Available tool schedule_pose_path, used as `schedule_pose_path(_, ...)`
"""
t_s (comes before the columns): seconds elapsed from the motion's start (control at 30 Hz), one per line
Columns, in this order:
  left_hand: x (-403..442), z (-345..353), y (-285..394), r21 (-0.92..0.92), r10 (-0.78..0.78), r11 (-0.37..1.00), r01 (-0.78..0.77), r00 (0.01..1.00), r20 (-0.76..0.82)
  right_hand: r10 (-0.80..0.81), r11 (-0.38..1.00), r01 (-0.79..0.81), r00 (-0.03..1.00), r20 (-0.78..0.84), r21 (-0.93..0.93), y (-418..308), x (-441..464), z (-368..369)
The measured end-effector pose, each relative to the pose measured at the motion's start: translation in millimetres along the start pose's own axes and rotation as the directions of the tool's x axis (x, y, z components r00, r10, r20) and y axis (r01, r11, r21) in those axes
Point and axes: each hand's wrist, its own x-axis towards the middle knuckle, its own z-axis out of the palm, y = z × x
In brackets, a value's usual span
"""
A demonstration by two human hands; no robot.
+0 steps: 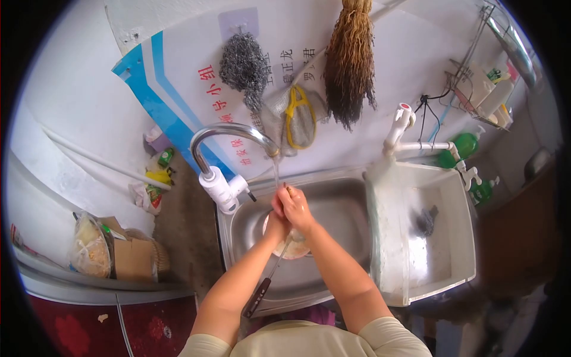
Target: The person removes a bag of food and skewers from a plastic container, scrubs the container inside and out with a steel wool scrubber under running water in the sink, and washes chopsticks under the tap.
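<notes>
My left hand [278, 221] and my right hand [295, 209] are pressed together over the sink [336, 205], right beneath the tap's spout. A thin stream of water [276, 169] runs from the chrome tap [235, 130] onto them. Both hands are closed, the right partly covering the left, and anything between them is hidden. Below them a pale round dish [295, 249] lies in the basin, largely covered by my wrists. A long utensil with a dark handle [257, 297] leans over the front rim; its metal shaft reaches the dish, and its far end cannot be made out.
A white plastic basin [443, 238] with a dark scrubber [424, 223] stands at the right. Steel wool [244, 62], yellow-handled scissors [300, 116] and a straw brush [351, 65] hang on the wall. Green pump bottles [467, 143] stand behind the basin. At left sits a cardboard box [134, 260].
</notes>
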Motion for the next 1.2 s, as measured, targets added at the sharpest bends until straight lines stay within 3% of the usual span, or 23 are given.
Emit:
schedule_pose_path(0.13, 0, -3, -11, -0.427, 0.119, 0.901, -0.082, 0.991, 0.063, -0.045, 0.991, 0.039, 0.998, 0.049, 0.128, -9, -7, 1)
schedule_pose_path(0.2, 4, -6, -12, -0.521, 0.068, 0.853, -0.037, 0.997, 0.04, -0.122, 0.987, 0.12, 0.992, 0.018, 0.107, 1, -6, 0)
schedule_pose_path(0.3, 7, -22, -19, -0.396, 0.047, 0.91, 0.119, 0.921, 0.386, 0.061, 0.979, -0.081, 0.992, 0.11, 0.186, 0, -7, -15)
schedule_pose_path(0.33, 6, -23, -18, -0.44, 0.06, 0.887, 0.14, 0.91, 0.41, 0.08, 0.986, -0.093, 0.992, 0.098, 0.14, 0, -6, -18)
schedule_pose_path(0.5, 2, -29, -13, -0.534, 0.146, 0.827, 0.176, 0.85, 0.507, 0.15, 0.987, -0.151, 0.988, -0.042, -0.044, 1, -2, -24)
schedule_pose_path(0.6, -3, -33, -6, -0.533, 0.115, 0.822, 0.203, 0.856, 0.504, 0.137, 0.99, -0.14, 0.979, -0.151, -0.013, -10, -6, -18)
schedule_pose_path(0.8, -12, -40, -1, -0.48, 0.086, 0.847, 0.227, 0.833, 0.546, 0.032, 0.999, -0.029, 0.987, -0.155, 0.024, -10, -4, -23)
schedule_pose_path(0.9, -12, -36, -15, -0.472, 0.088, 0.855, 0.215, 0.837, 0.54, 0.002, 0.961, -0.059, 0.978, -0.208, -0.269, -21, -4, -27)
schedule_pose_path(1.0, -13, -35, -22, -0.398, 0.053, 0.892, 0.213, 0.825, 0.562, -0.123, 0.971, 0.068, 0.964, -0.237, -0.227, -37, -2, -28)
schedule_pose_path(1.07, -13, -35, -29, -0.364, 0.006, 0.903, 0.227, 0.843, 0.539, -0.267, 0.936, 0.177, 0.92, -0.286, -0.304, -62, -8, -24)
schedule_pose_path(1.2, -17, -42, -27, -0.456, -0.157, 0.795, 0.4, 0.862, 0.481, -0.633, 0.738, 0.432, 0.711, -0.308, -0.518, -91, -23, -17)
